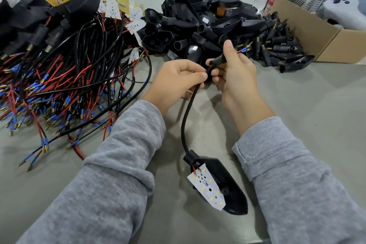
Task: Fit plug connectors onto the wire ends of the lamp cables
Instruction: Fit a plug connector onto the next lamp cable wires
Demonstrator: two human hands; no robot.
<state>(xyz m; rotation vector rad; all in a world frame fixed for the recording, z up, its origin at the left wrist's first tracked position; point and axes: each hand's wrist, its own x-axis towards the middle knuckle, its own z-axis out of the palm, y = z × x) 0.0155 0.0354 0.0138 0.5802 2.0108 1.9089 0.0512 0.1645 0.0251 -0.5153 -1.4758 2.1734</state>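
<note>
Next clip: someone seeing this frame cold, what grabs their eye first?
Probably the two hands at centre: the left hand pinches a black lamp cable while the right hand grips a black plug connector, red and blue wire ends poking out past it. The cable curves down to a lamp head with a white LED board near the bottom. A tangle of red and black wires fills the left.

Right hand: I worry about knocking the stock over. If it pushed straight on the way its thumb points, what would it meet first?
Probably the pile of black plug connectors beyond the right hand, though depth is unclear.
</note>
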